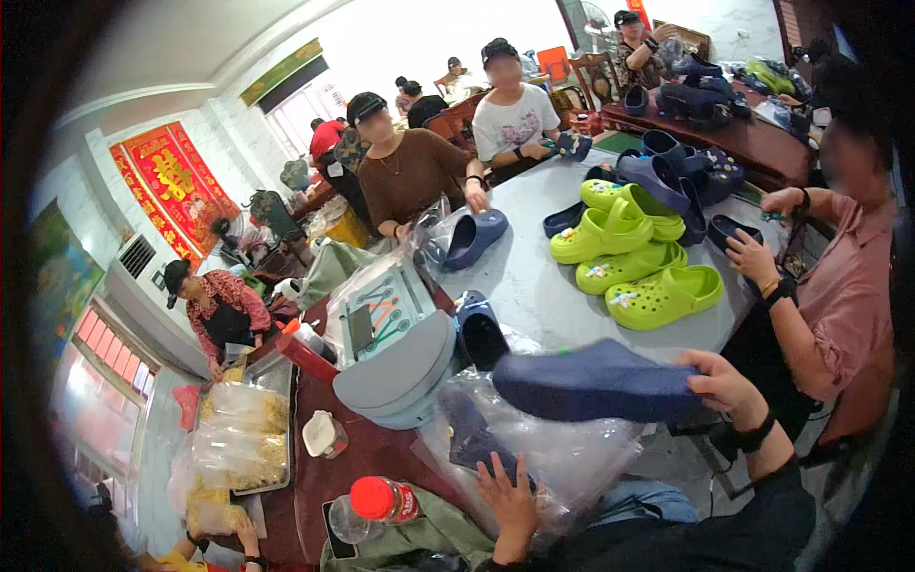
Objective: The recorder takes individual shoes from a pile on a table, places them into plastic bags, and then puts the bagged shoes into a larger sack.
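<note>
My right hand (722,383) grips one end of a dark blue clog (593,383), holding it level above the near edge of the table. Below it, a clear plastic bag (586,458) lies in front of me with another dark blue clog (465,427) in or under the film. My left hand (510,503) rests on the bag by that clog's near end, its fingers spread. Just beyond, one more dark blue clog (479,334) stands on the grey table (529,276). Several lime green clogs (664,294) are piled farther right.
A grey-blue box (396,367) stands left of the bag. Nearer are a red-lidded jar (384,499) and a white container (324,436). More dark blue clogs (658,176) heap behind the green ones. Co-workers sit around the table, one close on the right (820,276).
</note>
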{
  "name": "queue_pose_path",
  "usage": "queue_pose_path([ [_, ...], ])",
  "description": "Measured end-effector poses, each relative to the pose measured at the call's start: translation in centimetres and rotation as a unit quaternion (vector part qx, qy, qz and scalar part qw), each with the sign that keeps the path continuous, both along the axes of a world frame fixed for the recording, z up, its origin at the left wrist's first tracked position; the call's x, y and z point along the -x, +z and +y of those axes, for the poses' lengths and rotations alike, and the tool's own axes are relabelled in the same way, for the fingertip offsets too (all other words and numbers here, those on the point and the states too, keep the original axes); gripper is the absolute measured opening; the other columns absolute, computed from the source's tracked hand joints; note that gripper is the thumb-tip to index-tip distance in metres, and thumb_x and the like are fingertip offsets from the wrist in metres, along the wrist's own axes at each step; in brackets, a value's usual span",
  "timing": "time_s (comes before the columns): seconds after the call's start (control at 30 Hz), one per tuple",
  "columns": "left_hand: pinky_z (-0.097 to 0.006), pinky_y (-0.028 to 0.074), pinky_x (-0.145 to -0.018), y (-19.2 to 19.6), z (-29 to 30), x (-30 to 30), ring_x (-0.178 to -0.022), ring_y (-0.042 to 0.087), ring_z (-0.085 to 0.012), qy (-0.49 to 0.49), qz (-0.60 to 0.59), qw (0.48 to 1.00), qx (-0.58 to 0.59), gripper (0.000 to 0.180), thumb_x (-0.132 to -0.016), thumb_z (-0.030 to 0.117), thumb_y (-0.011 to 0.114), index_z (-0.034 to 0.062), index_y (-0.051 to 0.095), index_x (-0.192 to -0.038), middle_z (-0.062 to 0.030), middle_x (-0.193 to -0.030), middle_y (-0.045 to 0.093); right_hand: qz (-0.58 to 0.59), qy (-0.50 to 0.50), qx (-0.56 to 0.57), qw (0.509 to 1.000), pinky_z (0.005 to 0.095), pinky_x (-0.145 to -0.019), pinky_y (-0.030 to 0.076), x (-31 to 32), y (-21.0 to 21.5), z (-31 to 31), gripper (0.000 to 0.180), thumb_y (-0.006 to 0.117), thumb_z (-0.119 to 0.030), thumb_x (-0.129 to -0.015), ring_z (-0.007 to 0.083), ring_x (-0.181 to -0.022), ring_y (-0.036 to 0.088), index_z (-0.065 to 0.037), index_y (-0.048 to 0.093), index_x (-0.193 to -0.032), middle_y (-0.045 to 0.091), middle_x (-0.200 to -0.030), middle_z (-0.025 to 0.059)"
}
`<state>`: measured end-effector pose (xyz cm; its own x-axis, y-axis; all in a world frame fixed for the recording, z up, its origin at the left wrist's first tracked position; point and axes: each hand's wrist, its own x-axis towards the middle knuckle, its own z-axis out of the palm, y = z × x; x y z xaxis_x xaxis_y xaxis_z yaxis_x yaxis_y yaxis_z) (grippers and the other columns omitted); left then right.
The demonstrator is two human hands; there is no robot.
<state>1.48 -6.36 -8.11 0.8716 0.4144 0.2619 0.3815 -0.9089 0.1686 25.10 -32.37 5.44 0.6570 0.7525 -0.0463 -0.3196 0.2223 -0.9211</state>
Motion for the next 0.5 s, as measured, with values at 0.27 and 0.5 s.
queue_pose_path([
  [0.27, -0.059, -0.001, -0.109, -0.4, -0.2, 0.5, -0.142, 0.011, -0.0357, 0.033, -0.073, 0.996, 0.044, 0.064, -0.089, 0.052, 0.044, 0.0092, 0.045, -0.137, -0.0126, -0.151, 0.026, 0.119, 0.178, -0.007, 0.977, 0.0252, -0.08, 0.038, 2.7, -7.8, -8.0, 0.035, 0.078, -0.021, -0.073, 0.0142, -0.094, 0.05, -0.001, 0.056, -0.093, 0.053, -0.1, 0.0047],
  [0.5, -0.06, 0.003, -0.109, -1.6, 0.6, 0.8, -0.138, 0.022, -0.0383, 0.008, -0.151, 0.984, 0.098, 0.052, -0.087, 0.015, 0.051, 0.0034, 0.041, -0.137, -0.0161, -0.146, 0.033, 0.076, 0.193, 0.053, 0.977, 0.0294, -0.08, 0.04, 3.8, -6.7, -7.5, 0.03, 0.077, -0.018, -0.075, 0.0168, -0.092, 0.05, -0.002, 0.056, -0.089, 0.055, -0.099, 0.0059],
])
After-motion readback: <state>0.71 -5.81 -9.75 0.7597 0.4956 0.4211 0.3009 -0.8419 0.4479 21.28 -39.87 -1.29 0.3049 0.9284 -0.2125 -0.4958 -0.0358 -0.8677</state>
